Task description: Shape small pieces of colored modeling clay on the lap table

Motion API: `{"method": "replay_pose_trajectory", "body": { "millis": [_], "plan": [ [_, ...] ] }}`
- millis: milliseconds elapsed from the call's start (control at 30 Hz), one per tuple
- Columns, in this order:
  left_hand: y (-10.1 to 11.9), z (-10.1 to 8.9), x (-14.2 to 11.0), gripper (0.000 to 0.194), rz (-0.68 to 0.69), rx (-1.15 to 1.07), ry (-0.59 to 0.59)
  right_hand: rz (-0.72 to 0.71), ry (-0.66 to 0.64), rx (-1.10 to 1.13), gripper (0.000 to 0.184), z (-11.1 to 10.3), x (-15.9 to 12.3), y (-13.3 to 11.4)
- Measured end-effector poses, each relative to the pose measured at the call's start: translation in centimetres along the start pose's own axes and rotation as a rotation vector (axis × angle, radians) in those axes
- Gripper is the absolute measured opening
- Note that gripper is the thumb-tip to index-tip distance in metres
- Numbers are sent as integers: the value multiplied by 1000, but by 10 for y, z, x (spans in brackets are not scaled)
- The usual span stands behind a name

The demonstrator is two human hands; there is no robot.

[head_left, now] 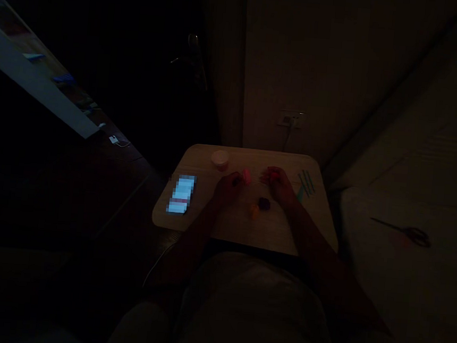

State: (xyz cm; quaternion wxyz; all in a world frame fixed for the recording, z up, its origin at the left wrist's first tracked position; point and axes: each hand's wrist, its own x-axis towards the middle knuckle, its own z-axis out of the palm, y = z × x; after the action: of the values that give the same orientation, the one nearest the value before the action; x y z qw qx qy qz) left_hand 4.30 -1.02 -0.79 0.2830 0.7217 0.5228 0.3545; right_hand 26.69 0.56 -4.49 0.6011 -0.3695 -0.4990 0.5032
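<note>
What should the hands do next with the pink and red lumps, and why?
Probably bring the two hands together: the left hand holds a pink lump, the right hand a red lump, with a small gap between them above the table.

On the table [207, 228], the phone [181, 194] lies left of both hands, the sticks [306, 182] right.

Very dim; table [243, 226] faintly lit, surroundings black.
</note>
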Motion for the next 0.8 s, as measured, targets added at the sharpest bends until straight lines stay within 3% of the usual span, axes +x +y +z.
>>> {"method": "replay_pose_trajectory", "body": {
  "millis": [133, 367, 800],
  "plan": [
    [2, 1, -4, 17, -13, 41, -14, 20, 11, 13, 56, 5, -6, -4],
    [3, 0, -6, 14, 9, 41, -26, 45, -6, -136, 39, 9, -15, -13],
    [-7, -3, 3, 12, 18, -50, -24, 90, -22, -76, 35, 18, -11, -25]
  ]
}}
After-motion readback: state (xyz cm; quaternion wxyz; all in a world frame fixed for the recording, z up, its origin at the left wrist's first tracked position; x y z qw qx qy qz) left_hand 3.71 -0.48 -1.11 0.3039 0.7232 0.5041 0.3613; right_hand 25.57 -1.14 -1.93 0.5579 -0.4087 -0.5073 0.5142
